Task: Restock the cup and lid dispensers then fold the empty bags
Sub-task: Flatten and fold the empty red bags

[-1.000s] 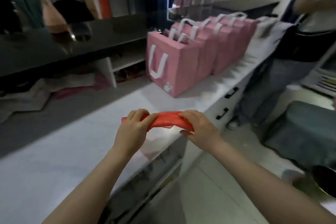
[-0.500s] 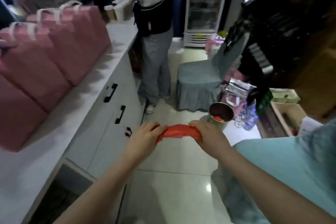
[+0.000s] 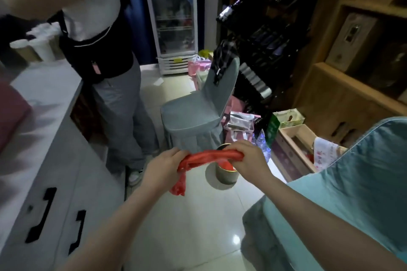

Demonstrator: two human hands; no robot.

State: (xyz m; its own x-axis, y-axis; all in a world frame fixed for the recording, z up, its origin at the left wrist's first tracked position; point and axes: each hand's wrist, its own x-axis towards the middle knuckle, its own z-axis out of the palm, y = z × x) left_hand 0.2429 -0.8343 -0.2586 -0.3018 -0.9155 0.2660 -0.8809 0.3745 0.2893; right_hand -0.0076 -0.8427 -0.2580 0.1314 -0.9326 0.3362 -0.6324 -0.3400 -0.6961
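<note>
Centrally, red bag (image 3: 210, 157) rolled into a strip at middle of frame, left hand (image 3: 164, 166) gripping its left end, right hand (image 3: 248, 158) gripping its right end, loose tail hanging lower left, round bin (image 3: 226, 175) on floor behind.

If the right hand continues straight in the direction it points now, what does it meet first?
The right hand grips one end of the rolled red bag and points toward the left hand, which grips the other end. So it would probably meet the left hand's fingers first. Depth is unclear, but both look level.
</note>
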